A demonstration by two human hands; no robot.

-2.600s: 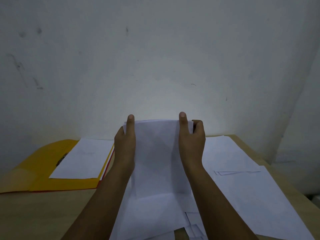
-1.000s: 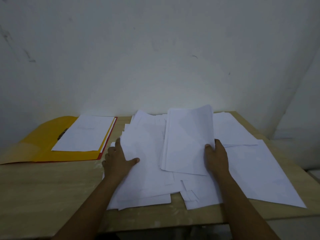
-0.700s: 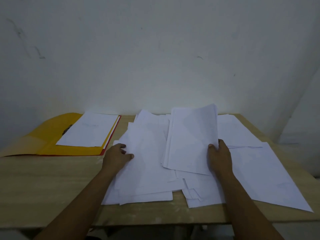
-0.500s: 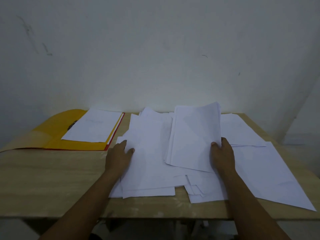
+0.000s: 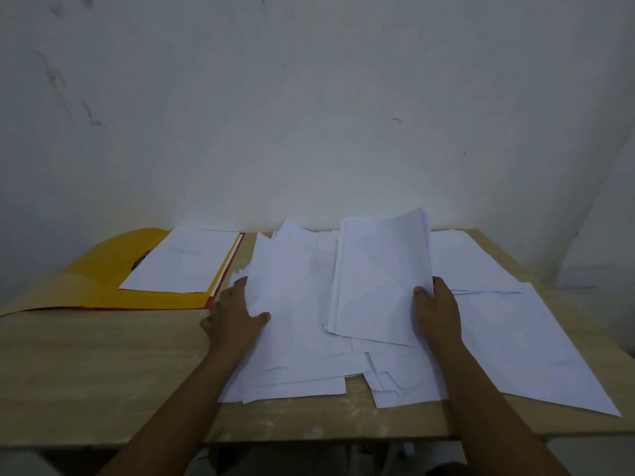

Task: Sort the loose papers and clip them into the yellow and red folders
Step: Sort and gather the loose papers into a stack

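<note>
An open yellow folder (image 5: 103, 280) lies at the table's back left, white sheets (image 5: 185, 261) resting in it beside a dark clip (image 5: 139, 261). A red folder edge (image 5: 226, 276) shows under its right side. Loose white papers (image 5: 299, 355) spread over the middle and right of the table. My left hand (image 5: 233, 317) grips the left edge of the middle pile, thumb on top. My right hand (image 5: 434, 312) holds a stack of sheets (image 5: 378, 280) by its right edge, the stack tilted up off the pile.
The wooden table (image 5: 103, 365) stands against a pale wall (image 5: 309, 115). More sheets (image 5: 515, 338) reach toward the table's right front corner. Bare wood shows at the front left.
Earlier both hands held one stack upright. It now lies tilted in my right hand, and my left hand has taken the edge of the middle pile and lifted it slightly.
</note>
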